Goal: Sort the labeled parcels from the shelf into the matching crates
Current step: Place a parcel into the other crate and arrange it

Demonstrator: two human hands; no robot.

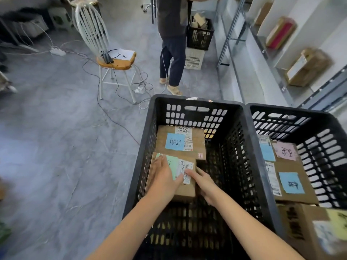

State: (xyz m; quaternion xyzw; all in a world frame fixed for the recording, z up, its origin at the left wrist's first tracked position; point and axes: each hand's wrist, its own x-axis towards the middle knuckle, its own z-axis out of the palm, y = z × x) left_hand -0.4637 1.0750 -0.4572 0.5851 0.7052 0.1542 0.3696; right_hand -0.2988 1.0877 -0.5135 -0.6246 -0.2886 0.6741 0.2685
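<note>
Left hand [162,177] lies flat on top of the small parcel [185,192], fingers straight across its green note [173,166]. Right hand [205,182] grips the parcel's right edge, one finger on the white label, the rest down the side. The hands are close together with the parcel between them. Parcel is inside the left crate [143,147], at its near-left, close to the left wall; cannot tell if it rests on the crate floor yet. Its far edge touches or overlaps the blue-note parcel [198,147] at the crate's far end. Risks: left fingers could get nipped against the perforated wall. If the right hand lets go first, the parcel may tip or ride up on the blue-note parcel and sit crooked. The flat palm could rub the green note loose. The note is half covered and unreadable, so a wrong-crate match cannot be ruled out. Right crate [285,109] stands touching alongside and holds several noted parcels [289,166]. More boxes [308,68] wait on the shelf [298,91] beyond. Further out, loose cables [144,85] trail by the chair [116,61] and a standing person [172,34]; likely trip and collision hazards on the walk back to the shelf.
</note>
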